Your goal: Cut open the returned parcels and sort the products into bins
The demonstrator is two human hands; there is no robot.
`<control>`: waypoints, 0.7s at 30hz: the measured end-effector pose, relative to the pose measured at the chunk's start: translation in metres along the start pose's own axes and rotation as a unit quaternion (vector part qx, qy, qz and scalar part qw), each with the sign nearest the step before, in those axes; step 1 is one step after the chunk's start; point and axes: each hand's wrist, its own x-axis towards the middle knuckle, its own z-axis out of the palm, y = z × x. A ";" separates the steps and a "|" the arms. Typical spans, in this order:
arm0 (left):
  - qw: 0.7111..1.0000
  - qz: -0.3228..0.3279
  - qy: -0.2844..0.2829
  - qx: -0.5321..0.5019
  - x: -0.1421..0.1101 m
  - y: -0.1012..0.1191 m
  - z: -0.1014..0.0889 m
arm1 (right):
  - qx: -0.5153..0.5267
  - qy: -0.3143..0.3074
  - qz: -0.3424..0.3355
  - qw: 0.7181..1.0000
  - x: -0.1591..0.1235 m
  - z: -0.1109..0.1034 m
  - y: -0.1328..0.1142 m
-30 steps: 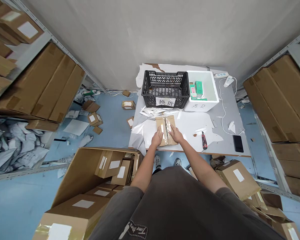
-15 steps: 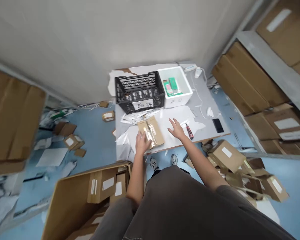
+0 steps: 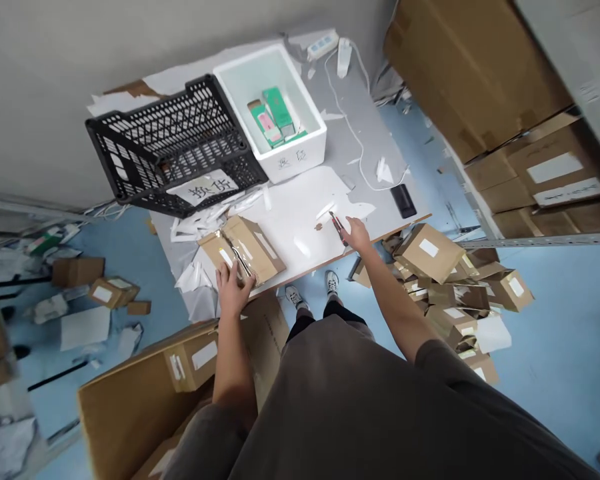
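A small brown cardboard box point(image 3: 260, 250), with shiny clear tape along its seam, lies near the table's front edge. My left hand point(image 3: 234, 292) holds the box's near left end, fingers and thumb curved over it. To the right, my right hand point(image 3: 357, 235) has its fingers closed on the handle of a red and black utility knife point(image 3: 337, 225). The knife points away from me, over white paper on the table. A small brown mark or scrap point(image 3: 319, 227) shows beside it.
A black plastic crate point(image 3: 180, 143) and a white bin point(image 3: 295, 160) with green boxes stand behind. A phone point(image 3: 403, 201), white cable and power strip point(image 3: 323, 45) lie at the right. An open carton point(image 3: 115, 413) is at my left; cardboard boxes point(image 3: 430, 248) pile on the floor right.
My right hand has moved from above the table to the utility knife and closed on it. My left hand stays at the box. The view has turned and come closer to the table.
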 end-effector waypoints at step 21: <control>0.999 -0.022 0.030 0.001 0.001 0.007 0.008 | 0.078 -0.027 0.092 0.992 0.011 0.020 -0.044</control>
